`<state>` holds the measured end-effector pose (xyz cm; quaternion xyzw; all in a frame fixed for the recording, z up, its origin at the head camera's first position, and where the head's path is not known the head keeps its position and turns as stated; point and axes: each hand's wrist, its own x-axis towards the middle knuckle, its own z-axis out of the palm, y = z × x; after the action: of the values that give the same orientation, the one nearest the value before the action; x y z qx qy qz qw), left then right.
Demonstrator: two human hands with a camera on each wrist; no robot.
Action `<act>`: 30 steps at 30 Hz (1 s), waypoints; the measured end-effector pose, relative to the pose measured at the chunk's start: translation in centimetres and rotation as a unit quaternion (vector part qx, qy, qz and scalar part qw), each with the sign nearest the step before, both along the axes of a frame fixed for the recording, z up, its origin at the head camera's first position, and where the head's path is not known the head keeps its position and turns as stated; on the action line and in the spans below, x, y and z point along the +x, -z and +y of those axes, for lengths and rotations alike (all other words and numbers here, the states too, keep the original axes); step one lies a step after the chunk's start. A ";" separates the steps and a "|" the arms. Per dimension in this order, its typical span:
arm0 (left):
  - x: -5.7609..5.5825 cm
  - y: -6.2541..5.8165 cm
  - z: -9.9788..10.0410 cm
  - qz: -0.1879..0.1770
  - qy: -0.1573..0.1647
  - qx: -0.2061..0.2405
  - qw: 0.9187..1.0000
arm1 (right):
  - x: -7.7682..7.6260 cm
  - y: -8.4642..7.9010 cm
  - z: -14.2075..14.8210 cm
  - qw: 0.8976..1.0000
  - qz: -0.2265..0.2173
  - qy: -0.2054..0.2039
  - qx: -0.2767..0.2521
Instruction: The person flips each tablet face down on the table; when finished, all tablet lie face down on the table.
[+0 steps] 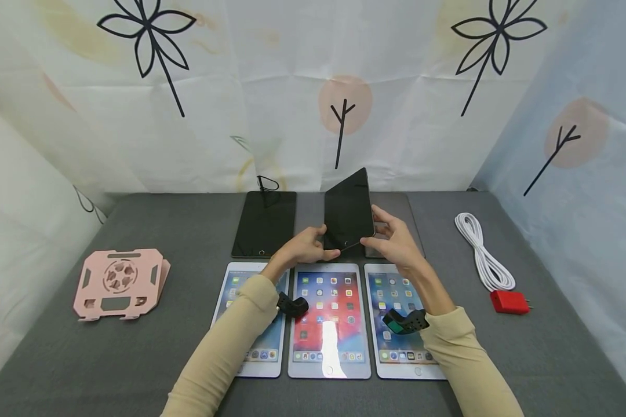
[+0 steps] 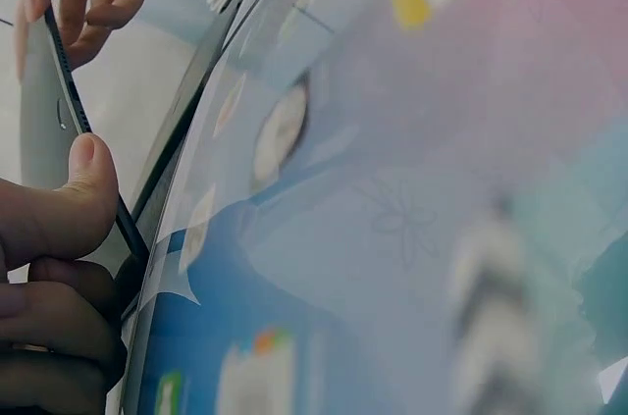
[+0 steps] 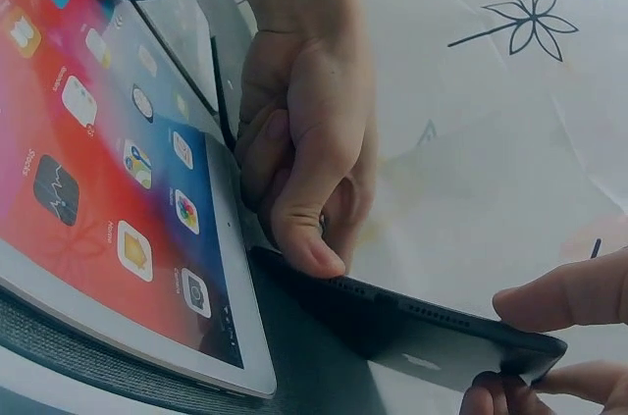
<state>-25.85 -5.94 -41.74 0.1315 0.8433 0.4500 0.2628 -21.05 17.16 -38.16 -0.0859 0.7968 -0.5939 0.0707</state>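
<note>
A black tablet (image 1: 346, 208) is held tilted up off the table, its dark screen turned toward the head camera. My left hand (image 1: 306, 246) grips it at the lower left corner, with the thumb along the bottom edge in the right wrist view. At the lower right corner my right hand (image 1: 393, 240) pinches it between thumb and fingers. Behind the right hand lies a grey tablet (image 1: 408, 223), partly hidden. Left of the held one, a second black tablet (image 1: 266, 223) lies flat. Just below the hands is a white tablet (image 1: 331, 315) with a lit screen.
Lit white tablets lie on both sides, a left one (image 1: 261, 353) and a right one (image 1: 396, 347), each partly covered by an arm. A pink stand (image 1: 120, 284) sits at far left. A coiled white cable (image 1: 477, 249) and red charger plug (image 1: 510, 302) lie right.
</note>
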 end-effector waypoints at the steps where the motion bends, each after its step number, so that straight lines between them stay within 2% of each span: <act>1: 0.0 0.0 0.1 0.000 0.002 0.002 1.000 | 0.1 -0.1 0.0 1.000 0.002 0.001 0.000; 8: 0.2 0.1 1.0 0.010 0.018 -0.007 1.000 | 0.4 -0.5 -0.1 1.000 0.022 0.013 0.008; 17: 0.3 0.4 1.5 0.003 0.035 0.015 0.999 | 0.4 -1.0 -0.7 0.998 0.051 0.013 0.023; 22: 0.3 0.4 1.6 -0.001 0.042 0.023 0.999 | 0.3 -0.8 -1.5 0.997 0.070 0.012 0.021; 30: 0.3 0.4 1.3 0.018 0.071 0.037 0.997 | 0.2 -0.5 -2.6 0.995 0.095 0.018 0.038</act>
<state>-25.52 -4.61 -42.14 0.2083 0.8190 0.4592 0.2737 -20.84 14.60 -37.71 -0.1248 0.8235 -0.5532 -0.0131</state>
